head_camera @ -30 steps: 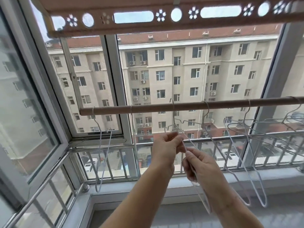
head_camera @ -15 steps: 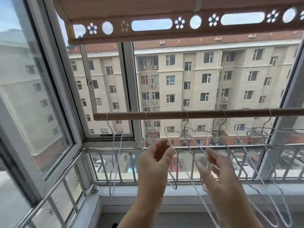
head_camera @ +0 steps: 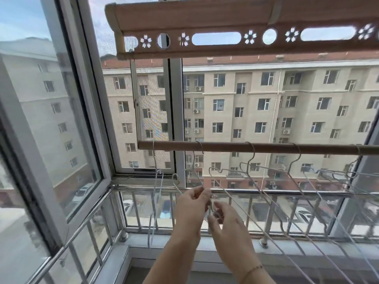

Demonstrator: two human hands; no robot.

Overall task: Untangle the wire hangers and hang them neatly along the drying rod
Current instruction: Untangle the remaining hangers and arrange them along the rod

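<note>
We are standing on a glazed balcony, with an apartment block filling the view beyond the glass. Our left hand [head_camera: 190, 210] is pinching a thin wire hanger [head_camera: 211, 172] between thumb and forefinger. Just below it our right hand [head_camera: 229, 226] is curling its fingers round the same wire; the exact contact there is partly hidden by the fingers themselves. Both hands are working close together, below the drying rod [head_camera: 225, 146], where this hanger's wire is crossing its neighbour's.

Outward from the grip, a hook [head_camera: 200, 147] is sitting over the rod above our hands. A single hanger [head_camera: 156, 201] is hanging edge-on near the rod's left end. To the right, a cluster of hangers [head_camera: 328, 175] is splaying sideways with its arms overlapping, so most of the untangling is probably left to do.

To do this step well, we are judging it best to steady one wire with the left hand and ease the other free with the right. Following the wire around the crossing should work better than pulling straight. A hard tug could bend the wire or lift neighbouring hooks off the rod.
</note>
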